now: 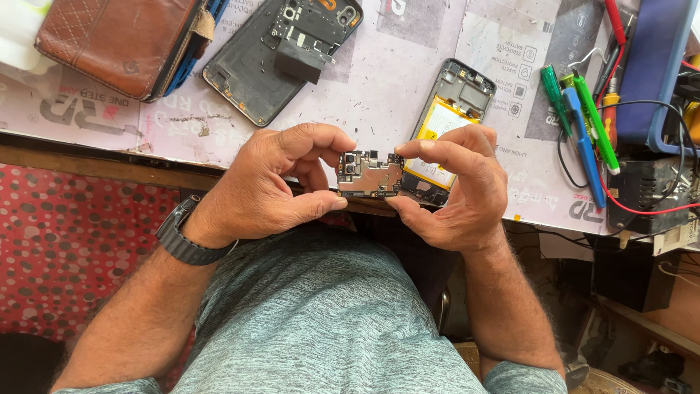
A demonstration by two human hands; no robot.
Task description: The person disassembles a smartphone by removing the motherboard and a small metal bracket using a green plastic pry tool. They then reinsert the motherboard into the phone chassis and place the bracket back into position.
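A small phone circuit board (pixel 370 175) with camera modules is held between both hands above the table's near edge. My left hand (pixel 273 182) pinches its left side with thumb and forefinger; a dark watch sits on that wrist. My right hand (pixel 459 186) grips its right side the same way. Just behind the right hand lies an opened phone body (pixel 453 102) with a yellow battery showing. Farther back rests a dark phone back cover (pixel 273 55) with a black part on it.
A brown leather wallet (pixel 117 40) lies at the back left. Green and blue screwdrivers (pixel 583 124), red and black wires and a blue case (pixel 656 66) crowd the right side. A red spotted cloth (pixel 65 248) hangs below the table at left.
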